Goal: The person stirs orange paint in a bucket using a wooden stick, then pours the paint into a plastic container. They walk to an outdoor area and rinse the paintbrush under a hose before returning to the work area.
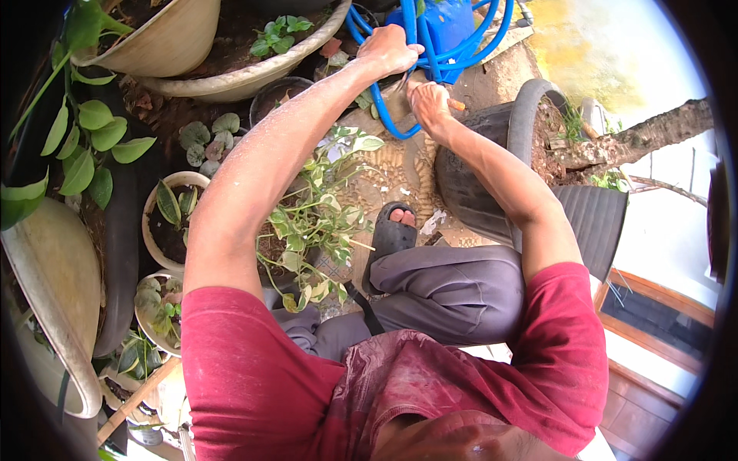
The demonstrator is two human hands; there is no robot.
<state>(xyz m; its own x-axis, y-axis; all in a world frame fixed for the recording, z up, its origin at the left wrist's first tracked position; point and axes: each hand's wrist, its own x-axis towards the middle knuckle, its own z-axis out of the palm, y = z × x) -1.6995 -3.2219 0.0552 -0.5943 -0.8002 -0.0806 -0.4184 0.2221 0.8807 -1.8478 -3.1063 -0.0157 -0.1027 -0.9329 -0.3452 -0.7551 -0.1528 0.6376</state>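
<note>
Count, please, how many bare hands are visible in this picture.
2. The left hand is at the top centre, beside the blue hose; the right hand is lower and further right, closed around an orange-brown handle.

garden yard (403,165) | leafy potted plants (167,203) | tree trunk (638,146) in black tub (477,146)
</note>
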